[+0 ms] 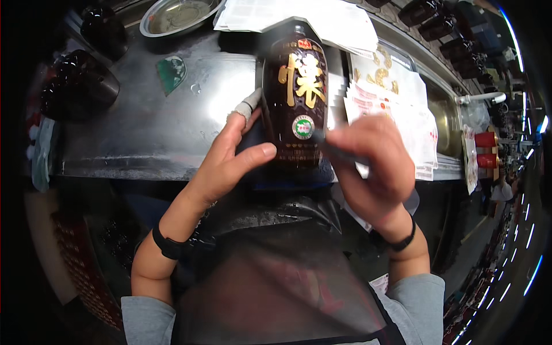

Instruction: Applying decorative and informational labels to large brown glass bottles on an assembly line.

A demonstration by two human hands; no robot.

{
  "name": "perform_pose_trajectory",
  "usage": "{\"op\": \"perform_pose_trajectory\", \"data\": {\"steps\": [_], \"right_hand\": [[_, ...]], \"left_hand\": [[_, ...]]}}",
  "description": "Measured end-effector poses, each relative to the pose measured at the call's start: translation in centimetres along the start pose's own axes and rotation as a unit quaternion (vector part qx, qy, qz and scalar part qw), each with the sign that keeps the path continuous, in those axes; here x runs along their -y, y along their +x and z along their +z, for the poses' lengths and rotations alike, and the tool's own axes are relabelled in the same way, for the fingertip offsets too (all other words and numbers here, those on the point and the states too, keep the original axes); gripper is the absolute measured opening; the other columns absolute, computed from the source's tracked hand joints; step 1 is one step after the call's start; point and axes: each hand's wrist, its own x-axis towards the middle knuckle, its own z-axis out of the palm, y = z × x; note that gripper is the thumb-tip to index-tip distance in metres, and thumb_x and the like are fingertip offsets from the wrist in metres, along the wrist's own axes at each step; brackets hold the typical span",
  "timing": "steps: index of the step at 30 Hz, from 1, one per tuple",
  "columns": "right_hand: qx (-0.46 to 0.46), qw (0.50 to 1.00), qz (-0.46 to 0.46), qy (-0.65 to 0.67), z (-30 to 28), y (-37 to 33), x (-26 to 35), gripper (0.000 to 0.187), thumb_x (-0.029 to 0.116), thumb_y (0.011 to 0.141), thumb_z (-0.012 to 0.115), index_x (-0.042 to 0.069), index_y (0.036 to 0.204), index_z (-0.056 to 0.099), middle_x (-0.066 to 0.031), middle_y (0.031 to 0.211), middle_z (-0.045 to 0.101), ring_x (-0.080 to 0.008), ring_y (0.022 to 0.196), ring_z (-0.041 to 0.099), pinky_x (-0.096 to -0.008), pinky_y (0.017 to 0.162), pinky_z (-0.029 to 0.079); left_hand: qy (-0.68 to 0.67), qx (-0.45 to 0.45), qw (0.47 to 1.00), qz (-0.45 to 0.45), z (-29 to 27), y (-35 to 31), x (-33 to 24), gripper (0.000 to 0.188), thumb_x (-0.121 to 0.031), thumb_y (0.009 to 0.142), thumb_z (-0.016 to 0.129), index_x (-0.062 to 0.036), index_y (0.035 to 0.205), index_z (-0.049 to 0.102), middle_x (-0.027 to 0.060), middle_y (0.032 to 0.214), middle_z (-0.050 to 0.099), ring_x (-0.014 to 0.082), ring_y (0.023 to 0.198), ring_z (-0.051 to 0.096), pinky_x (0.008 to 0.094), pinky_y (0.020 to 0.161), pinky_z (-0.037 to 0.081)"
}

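Note:
A dark brown bottle (pixel 299 109) with a large gold character and a round green-and-white label lies face up at the worktable's front edge, its neck pointing away from me. My left hand (pixel 227 144) is open along the bottle's left side, fingers stretched out and thumb spread near its lower edge. Pale wrapping covers one fingertip. At the bottle's lower right, my right hand (pixel 374 158) is blurred, with its fingers drawn together. A dark, smeared shape shows at those fingers, too unclear to name.
Printed label sheets (pixel 397 115) lie in stacks right of the bottle, with white paper (pixel 299 14) behind it. A metal bowl (pixel 178 17) stands at the back. One green piece (pixel 171 75) lies on the metal worktable (pixel 138 126). Dark bottles (pixel 77 86) stand far left.

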Motion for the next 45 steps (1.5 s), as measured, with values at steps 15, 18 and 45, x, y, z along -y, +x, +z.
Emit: {"op": "perform_pose_trajectory", "data": {"steps": [15,18,45], "right_hand": [[0.035,0.984,-0.162,-0.067,5.7,-3.1,2.8,0.020,0.008,0.072,0.076,0.007,0.091,0.072,-0.0045,0.093,0.066,-0.0210,0.082,0.061,-0.0342,0.068,0.047],[-0.018,0.981,-0.157,-0.113,5.1,-2.6,2.9,0.019,0.010,0.070,0.076,0.006,0.088,0.071,-0.0033,0.094,0.065,-0.0184,0.084,0.062,-0.0313,0.066,0.045],[-0.193,0.889,0.341,0.236,2.2,-1.7,-0.9,0.022,0.005,0.086,0.074,0.001,0.099,0.056,-0.0052,0.088,0.062,-0.0087,0.081,0.059,-0.0248,0.071,0.050]], "left_hand": [[-0.037,0.020,0.999,-0.013,0.4,0.6,0.1,0.073,-0.023,0.095,0.050,0.0062,0.154,0.019,0.0193,0.157,0.027,0.0310,0.149,0.020,0.0401,0.121,0.015],[-0.047,0.037,0.998,0.000,0.4,0.7,0.2,0.072,-0.021,0.095,0.048,0.0066,0.154,0.019,0.0192,0.157,0.027,0.0302,0.149,0.020,0.0398,0.121,0.015],[0.132,-0.048,0.989,0.041,2.9,0.9,-1.1,0.084,-0.025,0.089,0.074,0.0116,0.148,0.026,0.0267,0.145,0.045,0.0303,0.137,0.044,0.0393,0.114,0.031]]}}
